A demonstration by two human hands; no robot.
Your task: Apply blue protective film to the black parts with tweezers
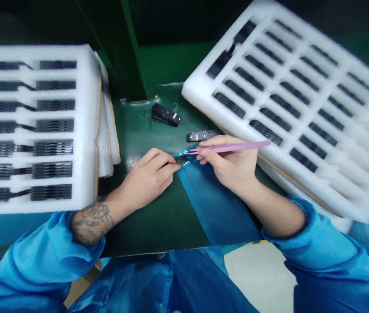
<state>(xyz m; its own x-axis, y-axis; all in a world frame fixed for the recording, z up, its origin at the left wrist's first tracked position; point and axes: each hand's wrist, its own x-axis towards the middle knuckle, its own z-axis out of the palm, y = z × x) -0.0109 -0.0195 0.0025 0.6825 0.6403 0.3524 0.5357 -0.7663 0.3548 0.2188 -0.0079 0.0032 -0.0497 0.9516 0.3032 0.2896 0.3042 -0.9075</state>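
My left hand (153,176) is closed, its fingertips pinching a small black part (182,160) at the top end of a blue perforated sheet (217,195). Between the thumb and fingers of my right hand (235,165) is a pair of pink tweezers (233,148). The tips point left and reach the shiny blue film (184,153) beside the black part. Whether the tips grip anything is too small to tell. Just beyond my right fingers lies a flat black component (202,135). Farther back sits a small stack of similar black components (166,115).
A white foam tray (85,130) on the left holds rows of black parts, with more trays (106,143) beneath it. At right, a tilted foam tray (200,87) carries black parts in its slots. A green post (112,48) rises behind the green table (158,226).
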